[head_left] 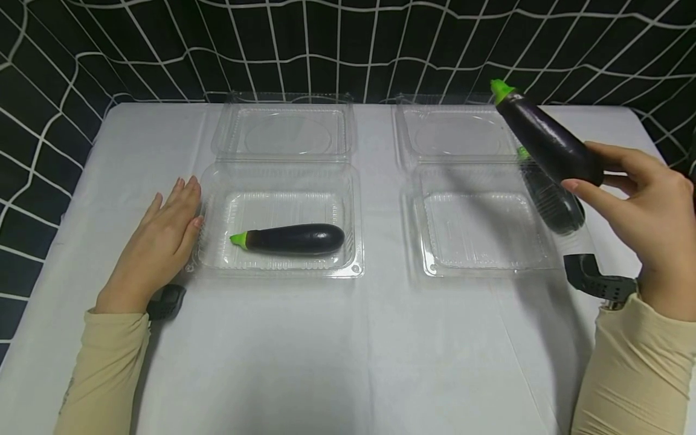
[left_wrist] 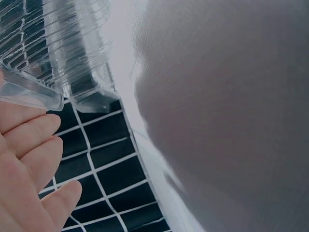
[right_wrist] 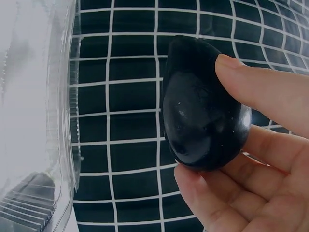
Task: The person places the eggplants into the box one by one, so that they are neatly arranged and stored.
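My right hand holds a dark purple eggplant by its thick end, thumb on one side and fingers on the other. Its green stem points up and to the left, over the right clear plastic clamshell container. In the right wrist view, the rounded end of the eggplant sits between thumb and fingers. A second eggplant shows through ribbed plastic at that container's right side; inside or beside it, I cannot tell. My left hand, fingers straight, rests against the left edge of the left clamshell container.
One eggplant lies crosswise in the left container, stem to the left. Both containers have raised lids, the left lid and right lid, at the back. A white cloth covers the table; white netting hangs behind.
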Available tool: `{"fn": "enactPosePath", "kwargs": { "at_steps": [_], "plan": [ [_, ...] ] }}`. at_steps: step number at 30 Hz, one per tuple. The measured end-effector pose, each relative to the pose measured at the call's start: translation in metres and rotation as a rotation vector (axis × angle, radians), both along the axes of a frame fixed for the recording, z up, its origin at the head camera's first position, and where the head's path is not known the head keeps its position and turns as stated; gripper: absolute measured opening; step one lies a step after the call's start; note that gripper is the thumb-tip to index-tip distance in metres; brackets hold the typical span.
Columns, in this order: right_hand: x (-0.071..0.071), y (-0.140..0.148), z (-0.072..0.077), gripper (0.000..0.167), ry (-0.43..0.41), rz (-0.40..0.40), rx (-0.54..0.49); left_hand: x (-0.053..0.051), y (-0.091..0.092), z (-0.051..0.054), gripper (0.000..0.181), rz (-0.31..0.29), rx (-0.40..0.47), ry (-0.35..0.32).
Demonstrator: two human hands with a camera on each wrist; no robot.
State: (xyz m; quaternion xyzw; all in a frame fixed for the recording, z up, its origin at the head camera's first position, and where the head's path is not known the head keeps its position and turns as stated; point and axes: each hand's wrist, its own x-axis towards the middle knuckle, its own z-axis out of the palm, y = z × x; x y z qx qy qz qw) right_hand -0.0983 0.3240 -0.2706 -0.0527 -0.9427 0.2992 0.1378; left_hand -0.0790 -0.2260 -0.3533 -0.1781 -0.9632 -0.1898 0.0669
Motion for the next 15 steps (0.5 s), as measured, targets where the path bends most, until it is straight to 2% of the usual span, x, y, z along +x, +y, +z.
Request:
{"fn": "enactPosePath", "kwargs": {
  "at_steps": [7,15],
  "plan": [
    [0.003,-0.008,0.003,0.053,0.031,0.035,-0.018,0.0,0.0,0.001,0.052,-0.001,-0.007,0.005],
    [0.005,-0.016,0.005,0.053,0.05,0.08,0.007,0.0,0.0,0.0,0.052,-0.006,0.001,0.001]
  ]
}}
